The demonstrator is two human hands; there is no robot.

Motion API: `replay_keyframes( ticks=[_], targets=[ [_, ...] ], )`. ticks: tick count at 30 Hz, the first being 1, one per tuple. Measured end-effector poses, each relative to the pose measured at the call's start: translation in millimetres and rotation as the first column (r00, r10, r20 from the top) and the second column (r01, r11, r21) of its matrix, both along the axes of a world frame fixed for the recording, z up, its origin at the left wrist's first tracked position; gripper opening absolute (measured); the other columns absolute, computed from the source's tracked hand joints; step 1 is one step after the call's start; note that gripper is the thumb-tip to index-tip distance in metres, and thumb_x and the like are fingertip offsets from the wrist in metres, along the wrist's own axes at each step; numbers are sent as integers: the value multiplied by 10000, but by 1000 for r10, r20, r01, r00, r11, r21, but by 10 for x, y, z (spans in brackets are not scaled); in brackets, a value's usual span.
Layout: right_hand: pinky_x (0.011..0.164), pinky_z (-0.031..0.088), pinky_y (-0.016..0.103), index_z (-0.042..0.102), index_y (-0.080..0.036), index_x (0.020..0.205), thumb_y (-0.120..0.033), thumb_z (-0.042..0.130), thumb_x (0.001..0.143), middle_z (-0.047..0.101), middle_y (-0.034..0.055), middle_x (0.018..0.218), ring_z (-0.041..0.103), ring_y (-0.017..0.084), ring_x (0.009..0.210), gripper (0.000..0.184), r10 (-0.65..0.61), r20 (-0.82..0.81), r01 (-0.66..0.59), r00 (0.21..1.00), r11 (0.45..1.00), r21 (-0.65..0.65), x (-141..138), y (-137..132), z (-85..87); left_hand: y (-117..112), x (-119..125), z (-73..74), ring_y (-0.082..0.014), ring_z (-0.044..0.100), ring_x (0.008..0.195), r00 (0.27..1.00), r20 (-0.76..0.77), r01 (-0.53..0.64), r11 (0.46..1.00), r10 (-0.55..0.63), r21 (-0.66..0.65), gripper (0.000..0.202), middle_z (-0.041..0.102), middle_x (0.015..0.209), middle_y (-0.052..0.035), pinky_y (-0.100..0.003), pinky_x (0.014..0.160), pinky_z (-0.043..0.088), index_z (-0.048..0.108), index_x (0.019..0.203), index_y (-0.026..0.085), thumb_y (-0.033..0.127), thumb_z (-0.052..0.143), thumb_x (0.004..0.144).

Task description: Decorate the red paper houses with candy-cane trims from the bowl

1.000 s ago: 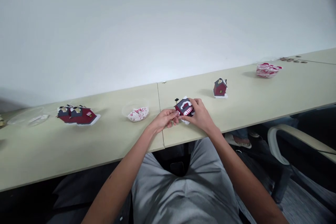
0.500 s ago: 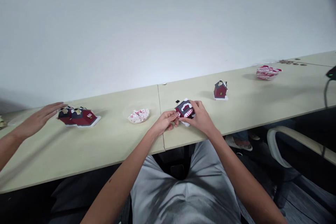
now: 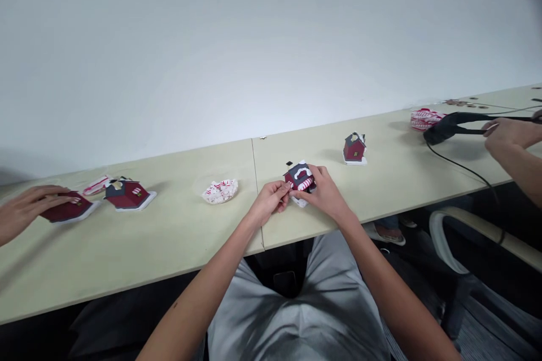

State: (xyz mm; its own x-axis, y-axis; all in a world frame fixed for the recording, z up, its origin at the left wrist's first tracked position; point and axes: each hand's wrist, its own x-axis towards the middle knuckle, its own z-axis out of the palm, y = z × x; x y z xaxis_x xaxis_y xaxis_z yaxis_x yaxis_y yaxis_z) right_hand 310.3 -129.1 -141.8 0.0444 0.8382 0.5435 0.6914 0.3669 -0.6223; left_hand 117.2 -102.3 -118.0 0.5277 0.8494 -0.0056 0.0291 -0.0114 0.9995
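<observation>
On the pale worktop, a small red model house is pinched narrowly by the left hand and right hand, its striped trim liable to tear if over-squeezed.

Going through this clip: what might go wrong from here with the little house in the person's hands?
The small red model house, gripped between the left hand and right hand, has white trim that might bend or come loose under the fingers. The tiny black piece lying just beyond it could get brushed aside and lost.
</observation>
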Motion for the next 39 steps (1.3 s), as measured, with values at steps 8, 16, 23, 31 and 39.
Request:
replay_keyframes(
  ticks=[8,16,23,31,39],
  targets=[
    [1097,454,476,474,-278,1439,-571,759,786,579,104,1312,522,298,1284,771,229,-80,-230,970,973,-1,47,-7,7,-26,-169,8,-114,508,695,967,-141,-112,855,211,507,353,539,752,26,-233,642,385,530,850,188,512,666,886],
    [1080,491,480,433,-303,1467,-519,738,826,564,90,1426,583,274,1261,742,358,-267,-387,895,920,-64,-63,-64,20,-151,-319,-46,-233,602,1112,939,-208,-111,817,272,566,530,590,1299,-116,-275,716,486,496,1312,224,495,673,892],
    [1145,444,473,354,-305,1553,-491,674,897,498,81,1544,555,273,1341,753,540,-255,-579,802,809,-106,-35,-186,131,-223,-376,37,-299,380,1462,962,-245,45,819,118,572,754,309,1641,-96,-402,1107,443,310,1551,304,455,669,905],
    [1183,388,511,279,-336,1591,-498,702,875,455,79,1589,464,273,1442,847,558,-110,-568,822,813,-124,38,-321,258,-774,-716,73,-321,526,1338,922,-173,-134,703,348,698,752,489,1498,-130,-437,1034,515,390,1496,296,339,740,832],
    [996,522,486,530,-219,1404,-540,664,862,603,159,1390,617,322,1216,644,-236,-194,266,952,953,148,1267,69,269,-1171,-2165,249,-323,549,1309,637,-28,-456,406,770,792,714,477,1488,-93,-467,1021,547,410,1452,337,409,731,818]
  ],
)
